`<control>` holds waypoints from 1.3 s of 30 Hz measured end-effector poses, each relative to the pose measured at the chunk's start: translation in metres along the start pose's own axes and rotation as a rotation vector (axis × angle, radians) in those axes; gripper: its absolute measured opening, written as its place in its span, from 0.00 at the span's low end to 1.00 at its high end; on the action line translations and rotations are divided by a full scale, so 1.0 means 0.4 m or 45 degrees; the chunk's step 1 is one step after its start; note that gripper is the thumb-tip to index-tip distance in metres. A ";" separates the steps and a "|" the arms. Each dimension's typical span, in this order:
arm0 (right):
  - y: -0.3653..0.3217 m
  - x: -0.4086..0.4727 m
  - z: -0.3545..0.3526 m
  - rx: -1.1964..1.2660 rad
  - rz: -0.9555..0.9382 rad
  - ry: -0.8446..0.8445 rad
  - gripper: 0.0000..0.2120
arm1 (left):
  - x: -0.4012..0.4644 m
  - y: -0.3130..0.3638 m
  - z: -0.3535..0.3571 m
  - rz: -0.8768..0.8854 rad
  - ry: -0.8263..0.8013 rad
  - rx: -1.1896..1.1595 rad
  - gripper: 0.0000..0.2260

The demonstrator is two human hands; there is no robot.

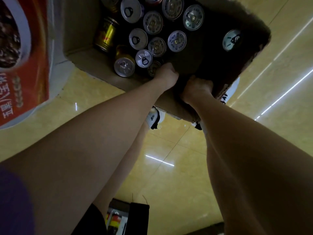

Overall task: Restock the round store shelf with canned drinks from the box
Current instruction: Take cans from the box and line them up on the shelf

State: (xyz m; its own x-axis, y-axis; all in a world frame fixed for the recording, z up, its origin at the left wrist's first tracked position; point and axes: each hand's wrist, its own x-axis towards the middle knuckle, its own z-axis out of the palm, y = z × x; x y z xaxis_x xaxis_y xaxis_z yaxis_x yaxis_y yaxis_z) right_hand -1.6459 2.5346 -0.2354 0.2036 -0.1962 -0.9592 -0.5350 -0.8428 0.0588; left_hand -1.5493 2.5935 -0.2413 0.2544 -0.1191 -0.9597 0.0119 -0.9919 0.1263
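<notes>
Cardboard box (88,56), on the floor (169,167), is gripped at its near wall by both the left hand (166,74) and right hand (197,88), fingers curled over the rim, probably to reposition it. Cans (153,22) stand upright inside.

Shop: display stand (25,65), boxed cans (153,22)

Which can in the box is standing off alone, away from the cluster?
The silver-topped can near the box's right wall. It stands by itself on bare cardboard, while all the other cans crowd together on the left.
</notes>
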 end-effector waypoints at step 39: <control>0.082 -1.745 -1.067 0.861 -0.624 1.528 0.20 | -1.681 0.378 -0.995 1.238 0.419 0.194 0.29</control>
State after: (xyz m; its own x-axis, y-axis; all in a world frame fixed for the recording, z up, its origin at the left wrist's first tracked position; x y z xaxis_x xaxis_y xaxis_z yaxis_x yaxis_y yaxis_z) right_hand -1.4555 2.4302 0.5542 0.8405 -0.5413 -0.0228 -0.4184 -0.6218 -0.6621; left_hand -1.3337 2.5410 0.5232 0.3407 -0.8760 -0.3415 -0.4564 -0.4716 0.7545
